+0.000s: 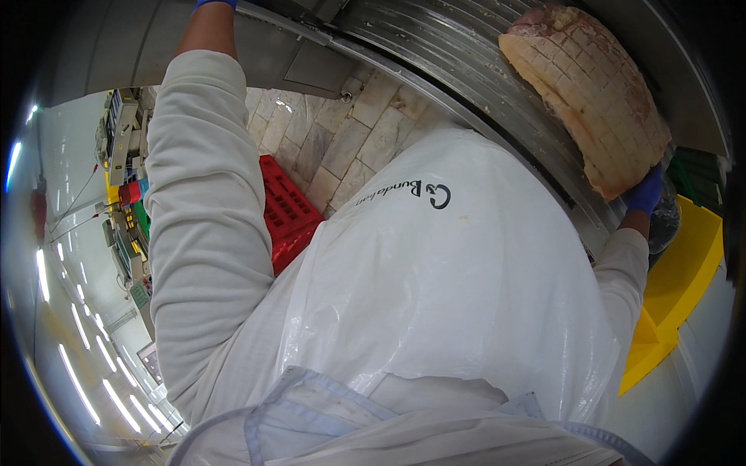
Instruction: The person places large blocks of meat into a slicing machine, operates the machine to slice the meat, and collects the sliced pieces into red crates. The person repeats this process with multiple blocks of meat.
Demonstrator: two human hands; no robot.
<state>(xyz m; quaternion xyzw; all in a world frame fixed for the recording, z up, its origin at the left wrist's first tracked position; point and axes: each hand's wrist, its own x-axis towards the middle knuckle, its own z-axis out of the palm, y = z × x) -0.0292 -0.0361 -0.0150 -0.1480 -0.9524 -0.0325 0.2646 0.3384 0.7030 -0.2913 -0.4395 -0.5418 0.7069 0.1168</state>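
A large slab of meat [588, 97] with pale skin scored in a grid lies on a ribbed metal bed [443, 50] at the upper right. Against its near right end is my right hand [646, 190], in a blue glove; the meat hides most of the fingers, so their grip does not show. My left hand [215, 3] reaches to the top edge beside a grey metal housing. Only a sliver of its blue glove is in view, and its fingers are cut off.
A yellow bin [684, 264] stands at the right, with a dark green crate [697, 177] behind it. Below, a red plastic crate [286, 210] sits on the tiled floor [346, 144]. Equipment [128, 202] lines the far left.
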